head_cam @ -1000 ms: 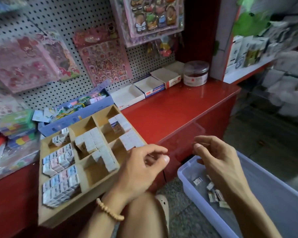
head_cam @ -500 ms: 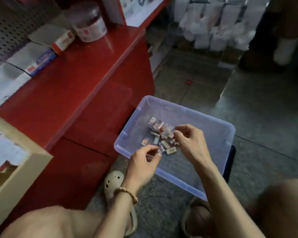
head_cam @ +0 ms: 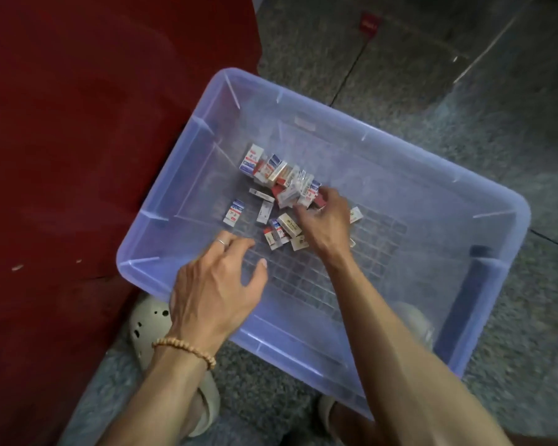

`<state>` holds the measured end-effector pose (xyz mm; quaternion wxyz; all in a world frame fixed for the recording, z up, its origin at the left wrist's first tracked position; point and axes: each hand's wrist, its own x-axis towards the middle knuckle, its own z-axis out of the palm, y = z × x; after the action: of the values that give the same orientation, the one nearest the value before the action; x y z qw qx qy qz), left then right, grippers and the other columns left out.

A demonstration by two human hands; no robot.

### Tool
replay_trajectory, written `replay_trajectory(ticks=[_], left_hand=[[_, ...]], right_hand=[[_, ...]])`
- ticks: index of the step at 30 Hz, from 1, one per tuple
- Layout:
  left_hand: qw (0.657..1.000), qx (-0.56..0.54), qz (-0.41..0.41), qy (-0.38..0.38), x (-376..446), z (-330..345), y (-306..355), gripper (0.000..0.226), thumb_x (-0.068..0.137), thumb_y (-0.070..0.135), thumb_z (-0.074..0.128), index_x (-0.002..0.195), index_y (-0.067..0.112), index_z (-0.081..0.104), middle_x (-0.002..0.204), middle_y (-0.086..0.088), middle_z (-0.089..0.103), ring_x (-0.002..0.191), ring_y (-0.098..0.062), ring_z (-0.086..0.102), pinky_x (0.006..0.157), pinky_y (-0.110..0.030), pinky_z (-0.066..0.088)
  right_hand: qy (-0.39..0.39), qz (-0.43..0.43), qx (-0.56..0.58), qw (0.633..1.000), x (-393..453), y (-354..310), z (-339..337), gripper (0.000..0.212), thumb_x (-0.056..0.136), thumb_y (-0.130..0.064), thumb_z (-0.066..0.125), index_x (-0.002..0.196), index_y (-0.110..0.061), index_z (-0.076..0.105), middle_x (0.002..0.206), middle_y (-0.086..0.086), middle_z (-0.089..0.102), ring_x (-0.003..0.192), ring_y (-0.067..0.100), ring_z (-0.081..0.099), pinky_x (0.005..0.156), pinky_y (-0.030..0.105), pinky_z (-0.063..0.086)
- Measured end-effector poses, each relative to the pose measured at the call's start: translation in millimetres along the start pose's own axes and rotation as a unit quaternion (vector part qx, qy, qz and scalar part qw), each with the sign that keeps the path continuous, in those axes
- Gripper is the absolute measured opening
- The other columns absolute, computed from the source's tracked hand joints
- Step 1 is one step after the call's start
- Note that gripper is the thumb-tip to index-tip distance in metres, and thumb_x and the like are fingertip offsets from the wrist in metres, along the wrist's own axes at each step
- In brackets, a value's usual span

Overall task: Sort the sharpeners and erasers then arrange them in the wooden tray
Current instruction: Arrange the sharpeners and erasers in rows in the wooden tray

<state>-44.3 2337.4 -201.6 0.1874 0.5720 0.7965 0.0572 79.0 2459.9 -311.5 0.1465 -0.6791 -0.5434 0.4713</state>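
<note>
Fingers of the right hand (head_cam: 327, 225) curl down into the heap of small boxed erasers (head_cam: 282, 181) on the floor of the clear plastic bin (head_cam: 484, 201); the fingertips press among the packets at the near side of the heap, but whether they actually pinch one cannot be told, since the hand covers what lies beneath it. The left hand (head_cam: 215, 288) hovers over the bin's near-left wall, fingers spread and loosely bent, thumb out, holding nothing; a ring shows on one finger and a beaded bracelet (head_cam: 184, 347) sits at the wrist.

The erasers lie toward the bin's far-left part. One packet (head_cam: 235, 213) lies alone, left of the heap and apart from it; a few others (head_cam: 279, 235) are scattered just beside the right hand, and one (head_cam: 356, 215) peeks out on its far side. The bin's right half and near floor, marked with a grid pattern, are bare.

The bin stands on a speckled floor (head_cam: 464, 130), its left wall close against a red cabinet front (head_cam: 94, 140). A pale clog (head_cam: 149, 323) shows partly under the bin's near-left corner, and another foot is mostly hidden behind the right forearm. Print on the packets is too blurred to read, so erasers and sharpeners cannot be told apart. The wooden tray is out of view.
</note>
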Motion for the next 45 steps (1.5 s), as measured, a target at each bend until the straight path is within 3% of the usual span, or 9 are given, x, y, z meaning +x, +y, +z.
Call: replay_trajectory(ticks=[8,12,20,23,26,30,37,42,45], left_hand=[[0.996,0.001,-0.063,0.06,1.0,3.5,3.8,0.032,0.079,0.041,0.053,0.097,0.019,0.068,0.087,0.0,0.067,0.07,-0.028,0.067,0.053,-0.037,0.051],[0.995,-0.009,-0.07,0.076,0.8,5.6,4.5,0.026,0.078,0.036,0.058,0.095,0.02,0.067,0.084,0.001,0.067,0.069,-0.027,0.067,0.053,-0.038,0.052],[0.992,-0.016,-0.07,0.103,-0.2,7.4,4.0,0.019,0.077,0.031,0.061,0.09,0.019,0.067,0.077,0.002,0.065,0.064,-0.027,0.064,0.051,-0.037,0.051],[0.991,-0.021,-0.07,0.109,-0.2,7.2,4.0,0.016,0.076,0.03,0.062,0.088,0.02,0.066,0.076,0.004,0.065,0.064,-0.025,0.064,0.05,-0.036,0.05],[0.991,-0.026,-0.074,0.111,-0.4,6.9,4.0,0.013,0.076,0.028,0.063,0.085,0.019,0.066,0.075,0.005,0.064,0.061,-0.024,0.062,0.049,-0.034,0.049],[0.99,-0.029,-0.076,0.112,-0.3,7.0,3.7,0.012,0.077,0.028,0.062,0.084,0.019,0.066,0.074,0.005,0.063,0.06,-0.022,0.061,0.05,-0.032,0.045],[0.99,-0.031,-0.078,0.11,-0.4,6.6,3.9,0.011,0.077,0.028,0.062,0.083,0.019,0.065,0.073,0.005,0.063,0.059,-0.023,0.061,0.049,-0.033,0.047],[0.99,-0.034,-0.081,0.107,-0.5,5.9,4.3,0.01,0.078,0.028,0.062,0.083,0.019,0.065,0.072,0.005,0.063,0.058,-0.022,0.06,0.049,-0.033,0.047],[0.99,-0.035,-0.081,0.11,0.3,6.5,3.9,0.009,0.079,0.028,0.061,0.082,0.02,0.065,0.072,0.006,0.062,0.058,-0.022,0.06,0.048,-0.034,0.048]], right_hand=[[0.113,-0.13,-0.217,0.961,32.0,11.3,46.3,0.061,0.088,-0.056,0.063,0.116,-0.002,0.058,0.113,0.016,0.059,0.106,0.034,0.05,0.091,0.044,0.039],[0.057,-0.127,-0.224,0.965,40.5,11.9,49.6,0.058,0.092,-0.057,0.057,0.118,-0.005,0.056,0.118,0.015,0.056,0.111,0.032,0.048,0.095,0.044,0.034],[-0.039,-0.055,-0.107,0.992,48.6,0.0,58.3,0.07,0.083,-0.044,0.075,0.133,-0.006,0.044,0.124,0.013,0.055,0.109,0.03,0.055,0.09,0.04,0.046],[-0.029,-0.019,-0.043,0.998,52.9,-3.5,64.7,0.063,0.083,-0.035,0.076,0.128,-0.006,0.044,0.121,0.011,0.051,0.108,0.028,0.053,0.086,0.035,0.045],[0.0,-0.022,0.007,1.0,51.8,-6.5,71.5,0.066,0.08,-0.033,0.081,0.127,-0.007,0.043,0.125,0.011,0.046,0.111,0.028,0.052,0.096,0.042,0.048],[0.024,-0.05,-0.02,0.998,52.4,-5.9,79.0,0.071,0.08,-0.04,0.081,0.128,-0.005,0.044,0.127,0.012,0.047,0.113,0.027,0.052,0.099,0.043,0.047],[-0.004,-0.073,-0.012,0.997,56.6,-4.9,74.8,0.049,0.089,-0.033,0.074,0.12,-0.006,0.047,0.115,0.008,0.053,0.1,0.023,0.053,0.089,0.044,0.05],[0.007,-0.092,-0.074,0.993,47.2,-10.2,86.7,0.081,0.076,-0.034,0.086,0.133,-0.005,0.037,0.129,0.014,0.045,0.103,0.032,0.059,0.085,0.046,0.054],[0.007,-0.089,-0.077,0.993,49.0,-11.5,87.6,0.07,0.078,-0.025,0.082,0.128,-0.008,0.037,0.119,0.015,0.054,0.098,0.035,0.061,0.08,0.048,0.054]])
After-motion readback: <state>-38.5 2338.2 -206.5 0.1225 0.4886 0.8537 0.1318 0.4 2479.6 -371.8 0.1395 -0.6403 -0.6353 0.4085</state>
